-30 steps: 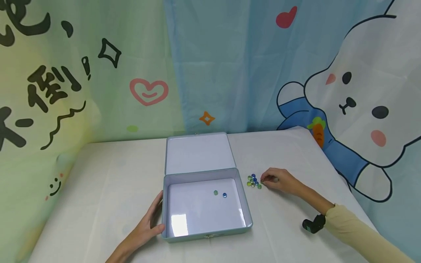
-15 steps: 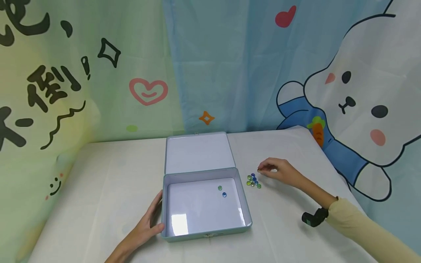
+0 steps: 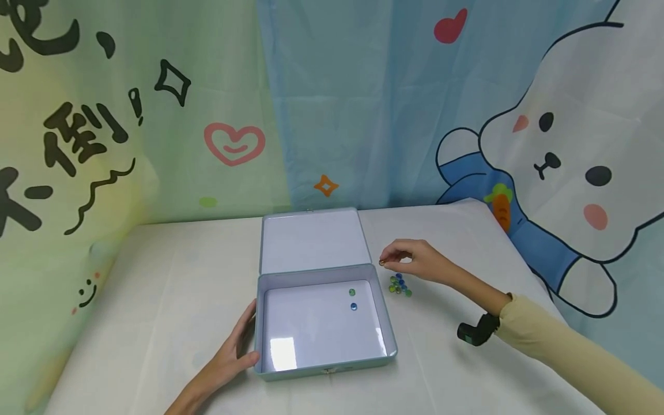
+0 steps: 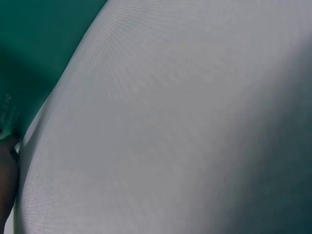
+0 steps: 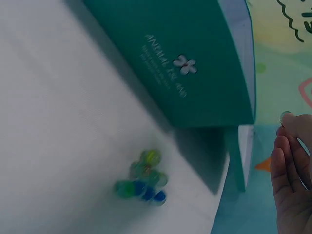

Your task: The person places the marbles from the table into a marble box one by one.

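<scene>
An open tin box [image 3: 390,323], pale inside and green outside, lies on the white cloth with its lid folded back. Inside it are a green marble [image 3: 352,292] and a blue marble [image 3: 354,306]. My left hand [image 3: 228,354] rests against the box's left side, fingers extended along the wall and thumb at the rim. Between thumb and fingertips my right hand [image 3: 421,262] pinches a small amber-brown marble [image 3: 381,263], above the cloth near the box's back right corner. Below that hand a cluster of green, yellow-green and blue marbles [image 5: 146,178] sits beside the box.
The raised lid [image 3: 313,242] extends behind the box toward the curtain [image 3: 332,104]. White cloth [image 3: 171,288] covers the table around the box. A black wrist camera [image 3: 477,331] hangs at the right sleeve.
My right hand has lifted the amber-brown marble from beside the cluster and carried it left toward the box. The green marble inside rolled right and back. My left hand stays put.
</scene>
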`<state>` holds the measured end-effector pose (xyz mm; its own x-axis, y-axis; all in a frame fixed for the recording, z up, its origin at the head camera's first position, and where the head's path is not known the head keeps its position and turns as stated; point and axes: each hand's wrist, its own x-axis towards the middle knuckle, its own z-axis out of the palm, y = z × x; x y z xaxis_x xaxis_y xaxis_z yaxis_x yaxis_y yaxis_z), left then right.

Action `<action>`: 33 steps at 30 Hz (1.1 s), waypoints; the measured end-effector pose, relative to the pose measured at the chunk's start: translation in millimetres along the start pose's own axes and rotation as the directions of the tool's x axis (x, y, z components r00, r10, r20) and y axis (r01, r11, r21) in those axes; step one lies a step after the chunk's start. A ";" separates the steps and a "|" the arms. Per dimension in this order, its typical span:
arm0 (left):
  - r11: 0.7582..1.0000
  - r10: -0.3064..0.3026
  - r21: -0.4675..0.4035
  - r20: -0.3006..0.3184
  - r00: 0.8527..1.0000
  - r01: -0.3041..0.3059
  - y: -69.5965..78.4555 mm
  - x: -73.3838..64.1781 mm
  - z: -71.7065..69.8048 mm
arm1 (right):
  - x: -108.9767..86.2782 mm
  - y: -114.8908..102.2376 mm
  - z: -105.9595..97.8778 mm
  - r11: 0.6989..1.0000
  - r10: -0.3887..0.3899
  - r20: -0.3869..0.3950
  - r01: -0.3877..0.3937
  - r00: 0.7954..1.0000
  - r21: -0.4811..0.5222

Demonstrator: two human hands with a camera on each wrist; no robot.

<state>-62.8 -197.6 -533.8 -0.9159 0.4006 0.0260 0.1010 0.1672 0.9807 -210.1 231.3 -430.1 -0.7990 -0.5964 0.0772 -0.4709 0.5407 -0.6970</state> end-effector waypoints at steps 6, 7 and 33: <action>1.000 -0.007 -0.003 -0.002 1.000 0.007 -1.0 -0.9 -0.2 | 24.8 -23.6 10.3 0.996 -0.073 0.054 0.070 0.996 0.051; 1.000 -0.010 -0.002 -0.004 1.000 0.010 -1.0 -1.0 -0.1 | 29.2 -27.3 12.5 0.994 -0.090 0.064 0.087 0.994 0.061; 0.999 -0.050 -0.007 0.004 0.999 0.050 3.3 -1.4 1.2 | 120.3 -107.2 124.6 0.935 -0.292 0.583 0.355 0.758 0.008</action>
<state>-60.7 -196.5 -530.8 -0.9182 0.3954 -0.0238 0.0525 0.1810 0.9821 -209.1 27.6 -434.9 -0.2503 -0.9560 -0.1529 -0.7208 0.2894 -0.6298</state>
